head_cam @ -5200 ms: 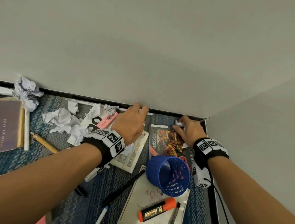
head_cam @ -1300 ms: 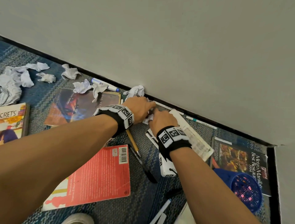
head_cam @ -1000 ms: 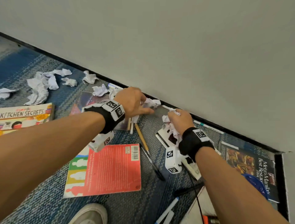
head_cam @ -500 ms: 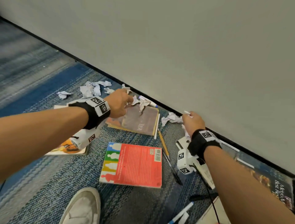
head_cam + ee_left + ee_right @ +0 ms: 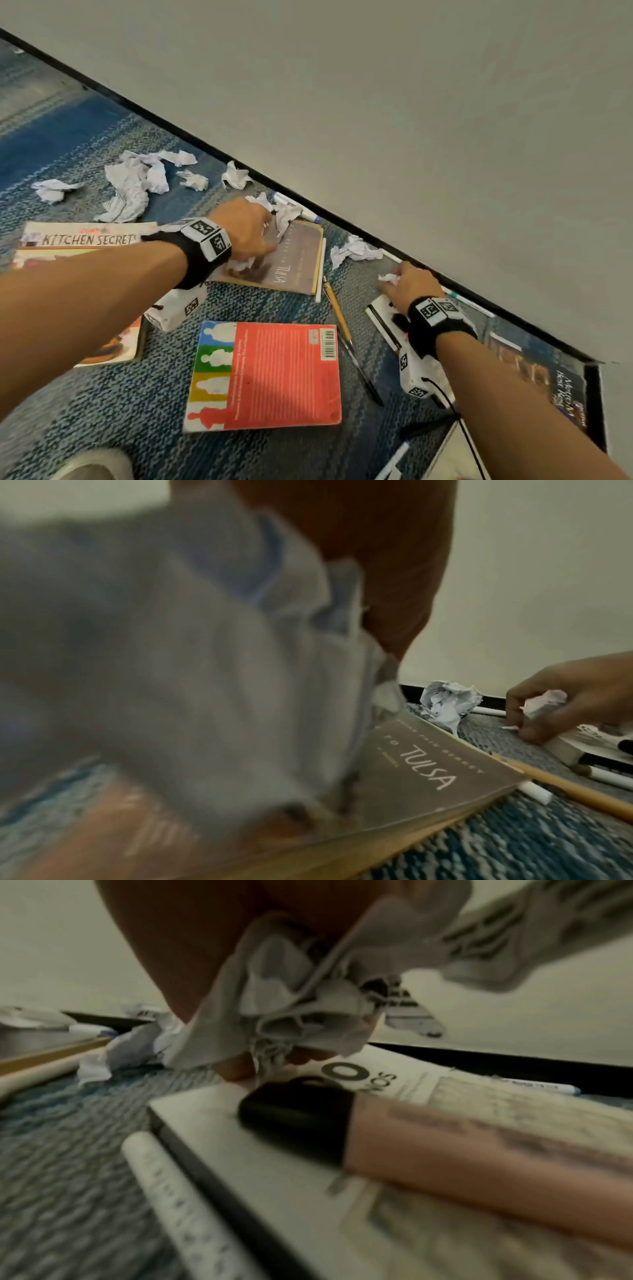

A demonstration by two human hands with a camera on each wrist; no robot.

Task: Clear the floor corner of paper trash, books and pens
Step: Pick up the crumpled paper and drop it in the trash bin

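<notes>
My left hand point(image 5: 265, 236) grips a wad of crumpled paper point(image 5: 178, 669) over the brown book titled Tulsa point(image 5: 294, 267), next to more paper scraps point(image 5: 286, 214) on its far edge. My right hand point(image 5: 390, 284) holds a bunch of crumpled paper point(image 5: 301, 1001) just above the corner of a white book point(image 5: 246, 1123), close to the wall. A loose paper ball point(image 5: 354, 250) lies on the carpet between the two hands. A pink highlighter point(image 5: 479, 1150) rests on the white book. A pencil point(image 5: 337, 315) and a black pen point(image 5: 363, 373) lie between the books.
More crumpled paper point(image 5: 133, 185) is strewn at the far left. A red book point(image 5: 267, 377) lies nearest me, a Kitchen Secrets book point(image 5: 82, 238) under my left arm, a dark book point(image 5: 548, 377) in the right corner. A marker point(image 5: 298, 209) lies along the wall. A shoe point(image 5: 92, 466) shows at the bottom.
My left hand moved left, away from the right hand, onto the brown book with paper in its grip. The right hand stayed by the white book near the wall, still holding paper.
</notes>
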